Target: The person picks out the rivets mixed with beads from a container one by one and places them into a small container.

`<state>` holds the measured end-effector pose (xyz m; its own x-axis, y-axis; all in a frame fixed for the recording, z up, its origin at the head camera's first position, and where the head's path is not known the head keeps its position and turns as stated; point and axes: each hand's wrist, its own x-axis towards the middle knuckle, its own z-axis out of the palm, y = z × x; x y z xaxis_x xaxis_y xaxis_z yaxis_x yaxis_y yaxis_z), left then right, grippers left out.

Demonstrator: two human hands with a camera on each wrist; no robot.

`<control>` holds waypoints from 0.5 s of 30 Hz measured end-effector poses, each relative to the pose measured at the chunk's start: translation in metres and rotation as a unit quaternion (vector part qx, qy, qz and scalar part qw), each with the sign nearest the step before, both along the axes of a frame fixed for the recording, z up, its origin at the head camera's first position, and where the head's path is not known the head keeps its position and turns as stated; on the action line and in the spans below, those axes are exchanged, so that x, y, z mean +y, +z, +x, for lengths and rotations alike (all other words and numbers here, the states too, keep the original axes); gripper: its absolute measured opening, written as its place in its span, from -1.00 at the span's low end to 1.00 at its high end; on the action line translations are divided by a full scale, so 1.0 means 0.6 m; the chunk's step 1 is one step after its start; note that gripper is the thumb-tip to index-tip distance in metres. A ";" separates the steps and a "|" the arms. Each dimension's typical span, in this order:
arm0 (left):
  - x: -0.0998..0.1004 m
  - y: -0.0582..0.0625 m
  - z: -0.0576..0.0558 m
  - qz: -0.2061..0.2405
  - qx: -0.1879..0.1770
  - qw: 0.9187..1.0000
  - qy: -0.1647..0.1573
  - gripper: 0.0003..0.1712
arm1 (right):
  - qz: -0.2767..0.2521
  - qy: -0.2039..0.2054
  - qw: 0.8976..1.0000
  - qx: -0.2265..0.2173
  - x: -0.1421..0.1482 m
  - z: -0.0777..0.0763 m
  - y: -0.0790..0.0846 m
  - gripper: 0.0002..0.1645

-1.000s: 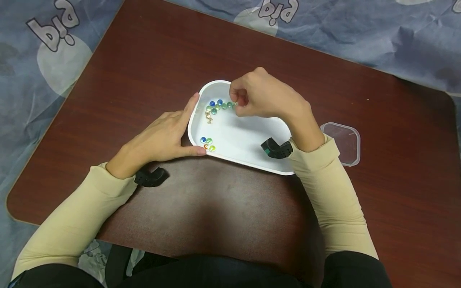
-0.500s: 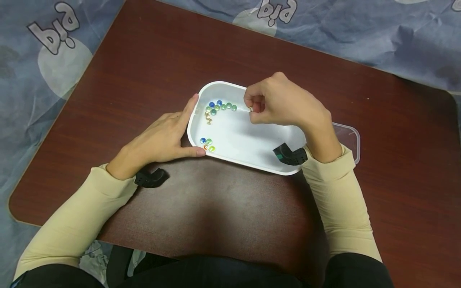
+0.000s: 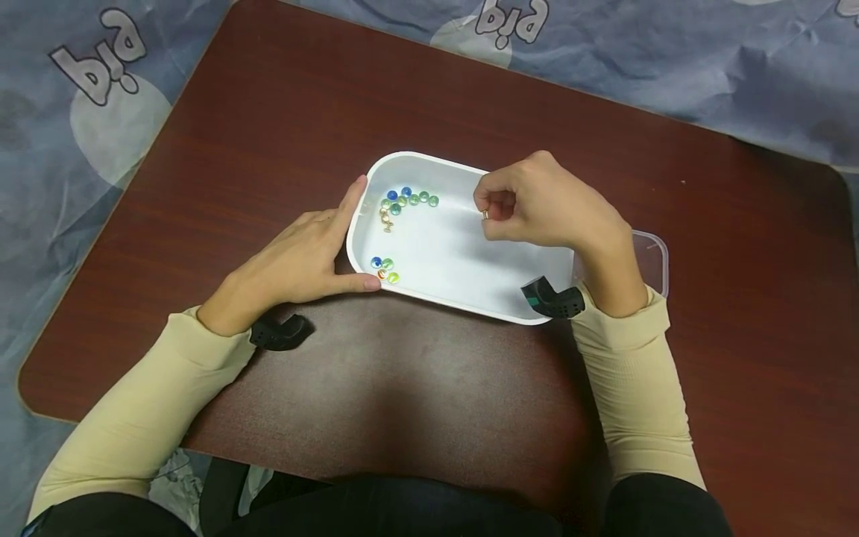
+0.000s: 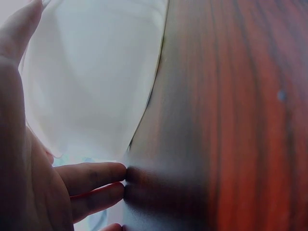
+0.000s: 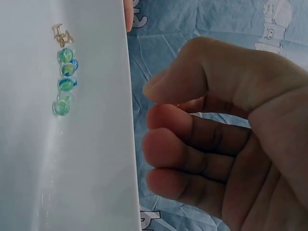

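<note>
Over the right half of the white tray (image 3: 436, 257), in the head view, the right hand (image 3: 543, 198) pinches a small gold piece (image 3: 485, 215) between thumb and forefinger, a grip that suits something so tiny. The left hand (image 3: 285, 253) grasps nothing; spread along the tray's left edge, forefinger at the far corner and thumb at the near one, it seems to steady the tray. Near the far left corner, marbles (image 3: 414, 200) lie touching or close together, with a few gold pieces (image 3: 387, 218) beside them; four more marbles (image 3: 393, 277) sit by the near left corner, probably kept as a separate group. The right wrist is bent, knuckles up, beside a clear container (image 3: 651, 265) past the tray's right edge.

In the left wrist view, thumb and straight fingers (image 4: 91, 178) frame the tray's outer wall, fingertips close to the tabletop (image 4: 231, 115).

In the right wrist view, the fingers (image 5: 166, 149) curl towards the thumb; the pinched piece is barely discernible there.
</note>
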<state>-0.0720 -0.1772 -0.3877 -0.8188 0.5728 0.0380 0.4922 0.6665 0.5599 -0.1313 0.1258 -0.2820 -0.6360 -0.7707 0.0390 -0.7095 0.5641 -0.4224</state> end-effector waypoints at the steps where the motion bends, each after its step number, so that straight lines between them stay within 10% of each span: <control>1: 0.000 0.000 0.000 -0.003 -0.003 1.000 0.002 0.45 | -0.001 -0.001 1.000 0.002 0.003 0.000 0.000 -0.78; 15: -0.003 -0.001 0.001 -0.001 0.007 1.000 -0.004 0.43 | -0.026 -0.017 0.999 0.027 0.037 0.009 0.010 -0.77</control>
